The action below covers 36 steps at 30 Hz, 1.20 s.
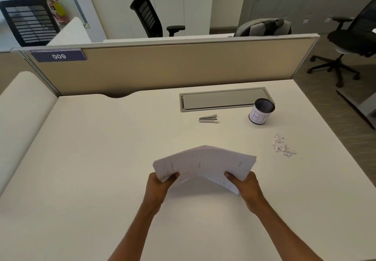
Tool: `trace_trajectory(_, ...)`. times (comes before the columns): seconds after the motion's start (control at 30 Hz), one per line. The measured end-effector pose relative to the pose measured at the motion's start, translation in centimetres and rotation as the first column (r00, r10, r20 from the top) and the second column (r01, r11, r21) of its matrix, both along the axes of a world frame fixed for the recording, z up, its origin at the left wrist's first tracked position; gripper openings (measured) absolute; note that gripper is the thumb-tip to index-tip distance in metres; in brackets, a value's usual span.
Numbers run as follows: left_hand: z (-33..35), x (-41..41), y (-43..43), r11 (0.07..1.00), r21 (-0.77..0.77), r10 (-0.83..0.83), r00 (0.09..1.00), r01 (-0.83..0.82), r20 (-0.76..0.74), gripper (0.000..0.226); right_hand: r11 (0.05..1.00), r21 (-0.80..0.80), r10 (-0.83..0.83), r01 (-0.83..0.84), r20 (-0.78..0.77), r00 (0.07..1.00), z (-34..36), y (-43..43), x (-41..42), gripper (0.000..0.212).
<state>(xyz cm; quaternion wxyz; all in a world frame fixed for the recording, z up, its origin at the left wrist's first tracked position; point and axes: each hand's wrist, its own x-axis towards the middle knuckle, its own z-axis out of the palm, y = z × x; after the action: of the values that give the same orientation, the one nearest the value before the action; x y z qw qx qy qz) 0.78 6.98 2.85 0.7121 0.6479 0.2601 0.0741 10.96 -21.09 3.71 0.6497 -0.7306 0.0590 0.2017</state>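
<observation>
The white desk (101, 159) spreads under and all around the grip. Its beige partition (173, 67) stands well beyond the grip, across the far edge. A black office chair (354, 36) sits far off to the right, past the desk's corner. A grey cable hatch (221, 100), lid down, lies flush in the desk straight ahead of the grip.

The paper stack (205, 163) is held between both hands over the middle of the desk, bowed up in the centre with its sheets fanned. The left hand (158, 187) pinches the stack's left end and the right hand (244, 187) pinches its right end, each with the thumb on the near face and the fingers hidden behind.

Ahead and to the right of the grip stands a mesh cup (261, 112) wrapped in lettered paper. A small heap of paper scraps (281, 145) lies near the right hand, on its outer side. A small metal stapler (208, 118) lies directly beyond the stack, with bare desk between the two.
</observation>
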Motion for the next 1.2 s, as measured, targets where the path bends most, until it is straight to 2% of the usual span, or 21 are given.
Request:
trace_trajectory(0.1,-0.3,0.6,-0.1,0.999,0.023,-0.049,0.999,0.049,-0.002,0.029,0.998,0.015,0.066,-0.066,0.006,0.998,0.3,0.2,0.3,0.049)
trace_trajectory(0.2,0.1,1.6,0.5,0.996,0.022,-0.085,0.996,0.086,-0.031,0.030,0.996,-0.017,0.084,-0.084,0.005,0.996,1.0,-0.2,1.3,0.040)
trace_trajectory(0.27,1.3,2.4,1.5,0.992,-0.002,-0.129,0.989,0.129,-0.078,0.033,0.991,-0.037,0.131,-0.132,-0.021,0.991,2.2,-0.7,2.3,0.041)
trace_trajectory(0.43,4.2,3.5,4.0,0.930,-0.134,-0.356,0.929,0.342,-0.102,0.038,0.951,0.153,0.292,-0.268,-0.166,0.942,4.6,-1.6,2.7,0.042)
trace_trajectory(0.5,5.0,3.8,4.6,0.925,-0.102,-0.379,0.915,0.367,-0.142,0.037,0.949,0.146,0.304,-0.281,-0.176,0.936,5.0,-1.5,2.5,0.049)
trace_trajectory(0.57,5.7,4.0,5.1,0.924,-0.055,-0.381,0.907,0.378,-0.179,0.034,0.977,0.007,0.211,-0.211,-0.083,0.974,5.6,-1.1,3.0,0.062)
trace_trajectory(0.63,6.3,4.2,5.5,0.921,-0.001,-0.381,0.900,0.390,-0.212,0.031,0.970,-0.241,0.065,-0.032,0.131,0.989,6.9,-0.5,3.8,0.084)
trace_trajectory(0.67,6.6,4.3,5.5,0.913,0.032,-0.389,0.893,0.406,-0.225,0.031,0.948,-0.316,0.059,0.028,0.263,0.963,7.9,0.0,4.3,0.091)
trace_trajectory(0.7,7.0,4.4,5.6,0.901,0.070,-0.402,0.884,0.429,-0.237,0.031,0.935,-0.354,0.126,0.016,0.372,0.920,9.2,0.7,4.7,0.092)
trace_trajectory(0.73,7.4,4.5,5.5,0.884,0.106,-0.421,0.873,0.456,-0.247,0.030,0.922,-0.380,0.243,-0.076,0.414,0.877,10.6,1.6,5.0,0.091)
trace_trajectory(0.77,7.9,4.7,5.4,0.860,0.142,-0.447,0.858,0.490,-0.253,0.026,0.885,-0.415,0.378,-0.209,0.382,0.843,12.0,2.6,5.2,0.089)
trace_trajectory(0.83,9.0,5.2,5.0,0.798,0.221,-0.507,0.823,0.560,-0.256,0.017,0.747,-0.501,0.597,-0.436,0.220,0.772,14.2,4.4,5.5,0.076)
trace_trajectory(0.9,10.3,5.6,4.6,0.739,0.290,-0.557,0.794,0.608,-0.245,0.016,0.618,-0.595,0.714,-0.515,0.149,0.684,15.4,5.3,6.0,0.036)
trace_trajectory(0.93,10.8,5.8,4.5,0.722,0.311,-0.568,0.786,0.618,-0.243,0.017,0.600,-0.603,0.729,-0.526,0.143,0.669,15.8,5.5,6.0,0.017)
trace_trajectory(0.97,11.3,5.9,4.5,0.711,0.325,-0.575,0.782,0.624,-0.243,0.019,0.613,-0.585,0.723,-0.531,0.146,0.675,16.1,5.6,5.9,0.012)
trace_trajectory(1.07,12.5,5.5,5.1,0.732,0.301,-0.572,0.791,0.612,-0.216,0.017,0.725,-0.463,0.632,-0.510,0.152,0.760,16.2,5.0,5.4,0.019)
trace_trajectory(1.13,12.9,4.9,5.8,0.810,0.203,-0.535,0.835,0.550,-0.127,0.018,0.816,-0.334,0.541,-0.471,0.158,0.826,15.6,4.2,5.0,0.019)
trace_trajectory(1.2,12.8,4.3,6.3,0.909,0.004,-0.416,0.909,0.416,0.007,0.026,0.899,-0.208,0.418,-0.386,0.139,0.898,14.9,3.4,4.6,0.020)
